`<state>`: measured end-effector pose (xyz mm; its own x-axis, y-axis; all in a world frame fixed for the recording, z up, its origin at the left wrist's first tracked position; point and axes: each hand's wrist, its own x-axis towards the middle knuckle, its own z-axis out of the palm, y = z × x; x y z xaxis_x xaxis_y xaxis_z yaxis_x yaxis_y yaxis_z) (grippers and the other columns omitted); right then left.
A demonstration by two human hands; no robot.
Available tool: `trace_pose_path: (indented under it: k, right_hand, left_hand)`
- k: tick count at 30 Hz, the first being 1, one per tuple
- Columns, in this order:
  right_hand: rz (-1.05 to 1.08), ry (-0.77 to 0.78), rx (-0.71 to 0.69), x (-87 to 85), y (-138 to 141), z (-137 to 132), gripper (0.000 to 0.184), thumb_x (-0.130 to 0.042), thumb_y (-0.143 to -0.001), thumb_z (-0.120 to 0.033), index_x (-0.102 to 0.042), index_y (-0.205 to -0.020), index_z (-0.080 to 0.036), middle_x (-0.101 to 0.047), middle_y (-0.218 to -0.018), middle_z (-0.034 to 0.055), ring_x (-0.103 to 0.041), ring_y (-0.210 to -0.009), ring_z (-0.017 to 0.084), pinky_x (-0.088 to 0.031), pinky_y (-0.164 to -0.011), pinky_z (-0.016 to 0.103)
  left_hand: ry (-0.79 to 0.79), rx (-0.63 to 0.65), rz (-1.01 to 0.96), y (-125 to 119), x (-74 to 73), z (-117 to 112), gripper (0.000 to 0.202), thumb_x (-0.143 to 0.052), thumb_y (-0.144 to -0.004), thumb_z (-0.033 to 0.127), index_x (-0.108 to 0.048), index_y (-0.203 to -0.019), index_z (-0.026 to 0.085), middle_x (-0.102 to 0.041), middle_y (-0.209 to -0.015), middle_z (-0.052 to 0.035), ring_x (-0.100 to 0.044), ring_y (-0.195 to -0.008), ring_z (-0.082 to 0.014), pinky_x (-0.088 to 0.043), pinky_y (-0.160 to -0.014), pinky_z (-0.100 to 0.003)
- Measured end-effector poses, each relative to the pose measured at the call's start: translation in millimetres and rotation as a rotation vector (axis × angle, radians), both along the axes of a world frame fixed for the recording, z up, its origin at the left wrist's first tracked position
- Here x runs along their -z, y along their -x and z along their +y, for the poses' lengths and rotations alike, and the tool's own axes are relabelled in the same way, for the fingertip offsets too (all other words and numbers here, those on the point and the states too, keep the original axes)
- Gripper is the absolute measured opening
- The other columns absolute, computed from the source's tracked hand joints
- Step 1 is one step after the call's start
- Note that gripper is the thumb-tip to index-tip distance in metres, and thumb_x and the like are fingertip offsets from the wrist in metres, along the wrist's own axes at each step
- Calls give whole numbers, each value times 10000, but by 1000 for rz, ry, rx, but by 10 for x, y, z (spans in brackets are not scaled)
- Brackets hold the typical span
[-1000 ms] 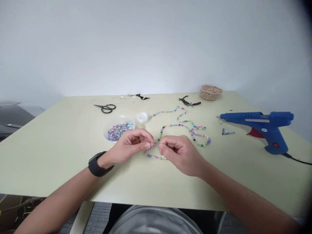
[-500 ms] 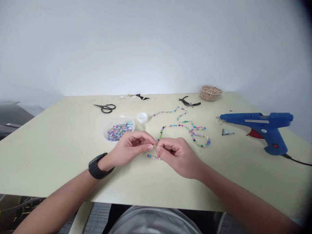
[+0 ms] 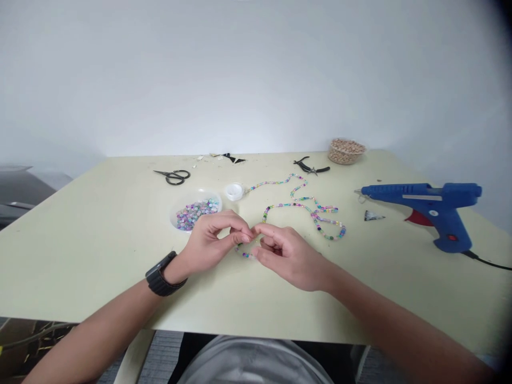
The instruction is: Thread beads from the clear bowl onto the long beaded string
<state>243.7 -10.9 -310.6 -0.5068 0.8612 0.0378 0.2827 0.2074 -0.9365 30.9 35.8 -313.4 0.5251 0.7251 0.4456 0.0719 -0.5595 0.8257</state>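
A long strand of small multicoloured beads (image 3: 304,205) lies looped on the table, and its near part runs under my hands. My left hand (image 3: 212,237) has its thumb and fingers closed at the tips, apparently on the strand, though the grip is mostly hidden. My right hand (image 3: 290,257) reaches in from the right, its index fingertip touching the left fingertips. Its thumb sits lower, and its hold is unclear. Just behind my left hand stands a clear bowl (image 3: 196,210) of multicoloured flat beads, with a small white lid (image 3: 234,191) near the strand's far end.
On the pale green table (image 3: 100,240) lie black-handled scissors (image 3: 172,177), pliers (image 3: 311,169) and dark scraps (image 3: 232,158). A tub of tan beads (image 3: 346,152) stands at the back. A blue glue gun (image 3: 424,205) with a black cord lies at right, beside a small triangular piece (image 3: 373,216).
My hands have shifted slightly left and their fingertips now meet. The right fingers have lifted and spread a little, and more of the strand's near part is hidden under my hands.
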Motion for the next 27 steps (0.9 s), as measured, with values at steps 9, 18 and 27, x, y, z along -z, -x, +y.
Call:
trace_pose_path:
  k: [9,18,27]
  right_hand:
    - [-46,-112,-24,-53,-93,9,382,-410,-1079,-370,-581,-802,-170,-460,-642,-48,-403,-577,78,-324,-562,231]
    - [222,-153,65,-388,-359,-52,398,-468,-1065,-355,-735,-826,-183,-779,-900,75,-721,-886,193,-550,-850,338]
    - [418,-177,87,-454,-422,-135,369,-501,-1057,-379,-769,-870,-207,-779,-943,89,-726,-934,235,-550,-888,406]
  left_hand:
    - [-63,-27,60,34,-32,-17,70,-670,-946,245,-720,-940,197,-699,-854,-52,-620,-786,-151,-475,-732,-292]
    - [-102,-434,28,236,-118,176,214,-620,-975,356,-720,-877,195,-697,-855,-42,-590,-768,-147,-448,-712,-288]
    - [-496,-707,345,500,-185,454,187,-598,-961,346,-702,-878,214,-722,-854,-36,-616,-771,-166,-487,-769,-306]
